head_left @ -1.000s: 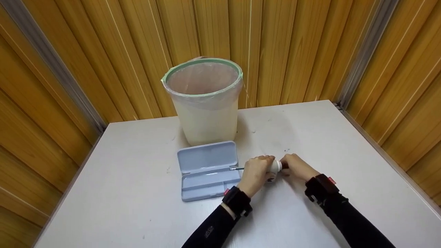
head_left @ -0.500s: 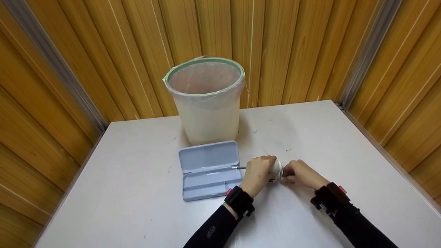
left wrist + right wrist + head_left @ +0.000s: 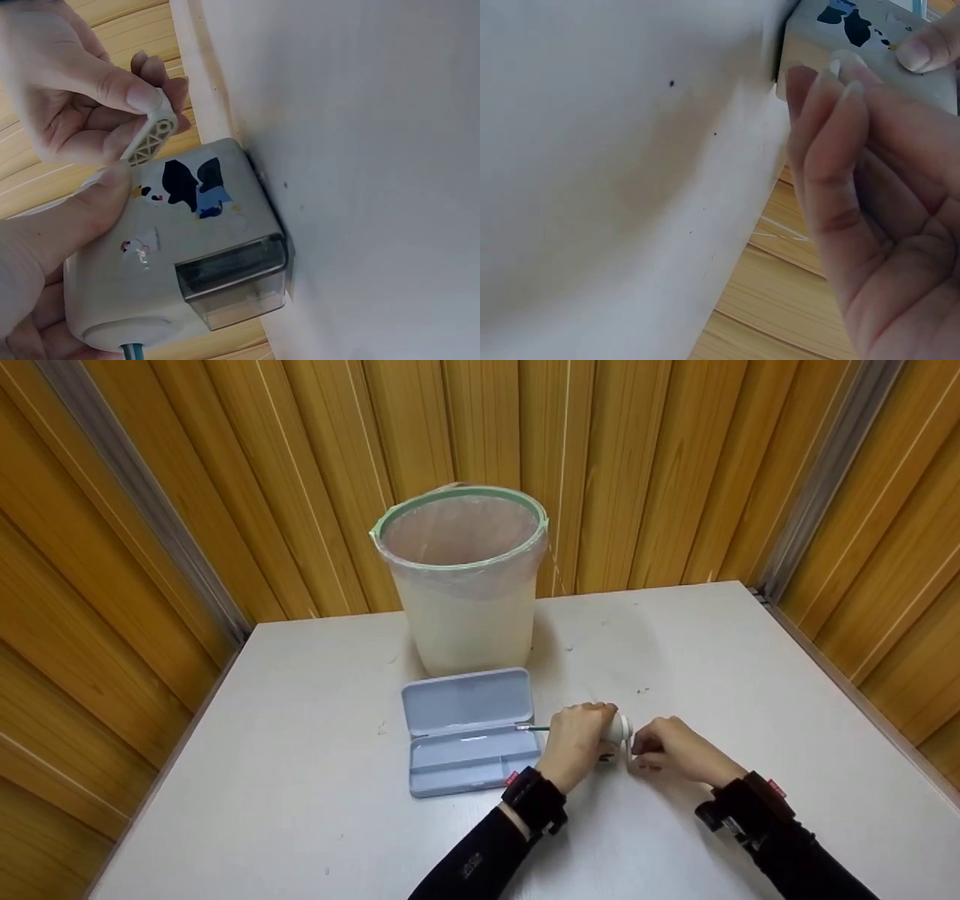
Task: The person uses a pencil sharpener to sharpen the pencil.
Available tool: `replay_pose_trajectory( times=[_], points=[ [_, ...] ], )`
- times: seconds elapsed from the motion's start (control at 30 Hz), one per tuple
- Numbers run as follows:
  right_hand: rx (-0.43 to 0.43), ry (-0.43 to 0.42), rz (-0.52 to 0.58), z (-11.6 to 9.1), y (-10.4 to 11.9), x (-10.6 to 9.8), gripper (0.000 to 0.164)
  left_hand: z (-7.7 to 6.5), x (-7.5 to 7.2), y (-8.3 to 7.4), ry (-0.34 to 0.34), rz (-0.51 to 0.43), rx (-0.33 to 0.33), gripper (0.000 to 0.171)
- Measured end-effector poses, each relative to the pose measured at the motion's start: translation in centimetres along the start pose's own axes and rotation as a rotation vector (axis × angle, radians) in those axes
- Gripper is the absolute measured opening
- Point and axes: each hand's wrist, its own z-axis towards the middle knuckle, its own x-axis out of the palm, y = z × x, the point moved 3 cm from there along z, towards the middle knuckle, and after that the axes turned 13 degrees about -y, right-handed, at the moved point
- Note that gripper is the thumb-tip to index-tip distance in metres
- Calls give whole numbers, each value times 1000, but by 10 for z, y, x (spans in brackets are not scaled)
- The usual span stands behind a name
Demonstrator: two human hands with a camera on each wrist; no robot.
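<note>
A white hand-crank pencil sharpener [image 3: 617, 729] with penguin stickers stands on the table. My left hand [image 3: 577, 741] grips its body, the thumb lying along the stickered side in the left wrist view. At the sharpener's right end, my right hand [image 3: 682, 750] pinches the tip of the white crank handle [image 3: 150, 135] between thumb and fingers. From the opposite end sticks out a dark teal pencil [image 3: 536, 728], reaching over the pencil case. A clear smoky shavings drawer [image 3: 240, 277] shows low on the body. The pencil's point is hidden inside.
An open light-blue pencil case [image 3: 459, 771] with divided compartments lies left of the left hand. Behind it stands a cream bin [image 3: 469, 622] with a green rim and a clear liner. Wood-patterned walls [image 3: 637, 472] border the white table [image 3: 285, 780].
My right hand has swung the crank handle down and toward me. My left hand keeps its grip on the sharpener. The whole head view has shifted slightly.
</note>
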Motion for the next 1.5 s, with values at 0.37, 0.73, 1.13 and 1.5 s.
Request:
replay_pose_trajectory(
  times=[0.37,0.73,1.13,1.5],
  points=[
    [27,-15,-2,-10,21,-12,4,2,0,0,1,-14,-11,36],
    [-51,-144,-70,-10,35,-29,3,0,0,-2,-71,34,38,33],
    [-116,-399,-172,-12,39,-27,3,-2,2,-4,-40,28,45,37],
    [-180,-594,-240,-5,34,-22,9,-3,5,-3,-58,13,58,42]
  ],
)
